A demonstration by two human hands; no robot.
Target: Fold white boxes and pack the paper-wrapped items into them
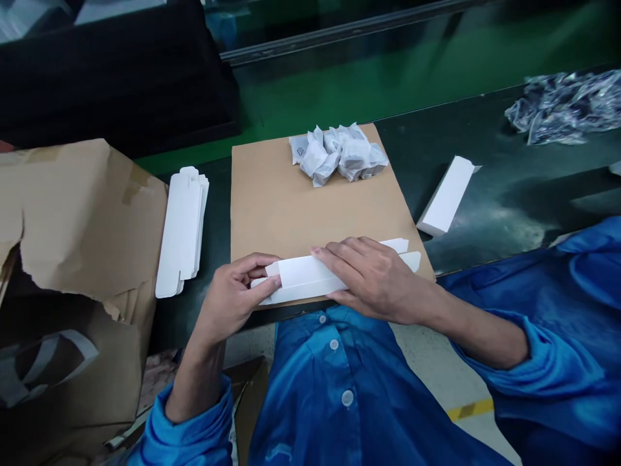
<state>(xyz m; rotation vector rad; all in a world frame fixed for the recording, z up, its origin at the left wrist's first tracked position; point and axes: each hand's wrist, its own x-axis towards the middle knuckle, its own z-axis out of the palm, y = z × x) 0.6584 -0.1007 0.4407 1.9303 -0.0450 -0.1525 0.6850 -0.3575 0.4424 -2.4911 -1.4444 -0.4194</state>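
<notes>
Between my two hands is a long white carton [305, 277], its flaps open at both ends, just over the front edge of a brown cardboard sheet [272, 200]. My left hand [237, 291] grips its left end, thumb on the near flap and fingers behind. My right hand [371, 275] is wrapped over the right part, hiding much of it; loose flaps stick out beyond. Several small white packets [339, 152] lie bunched on the far part of the sheet. To the left is a stack of flattened white cartons [182, 230].
A formed white carton [447, 196] lies right of the sheet on the dark green table [495, 194]. Clear plastic bags [567, 107] are heaped at the far right. A torn brown cardboard box [87, 213] stands at the left, with a black bin [111, 84] behind it.
</notes>
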